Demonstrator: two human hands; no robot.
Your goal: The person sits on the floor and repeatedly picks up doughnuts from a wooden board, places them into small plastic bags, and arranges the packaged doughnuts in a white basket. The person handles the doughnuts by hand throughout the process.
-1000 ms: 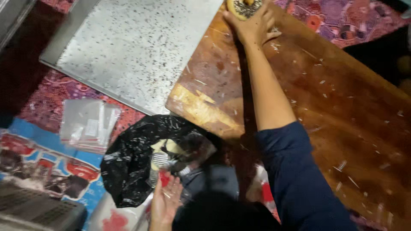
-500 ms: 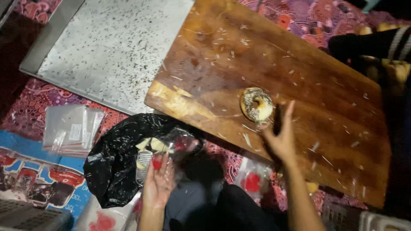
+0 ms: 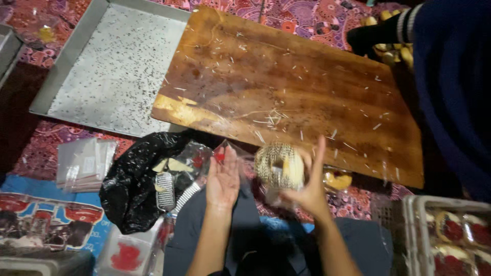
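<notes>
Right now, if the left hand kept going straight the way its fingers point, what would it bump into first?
Probably the clear plastic bag at its fingertips, then the near edge of the wooden board. The left hand points up the picture toward them, though depth is hard to judge.

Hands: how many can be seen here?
2, both the person's own: the left hand open by a clear bag, the right hand holding a drizzled doughnut. Others may be hidden.
</notes>
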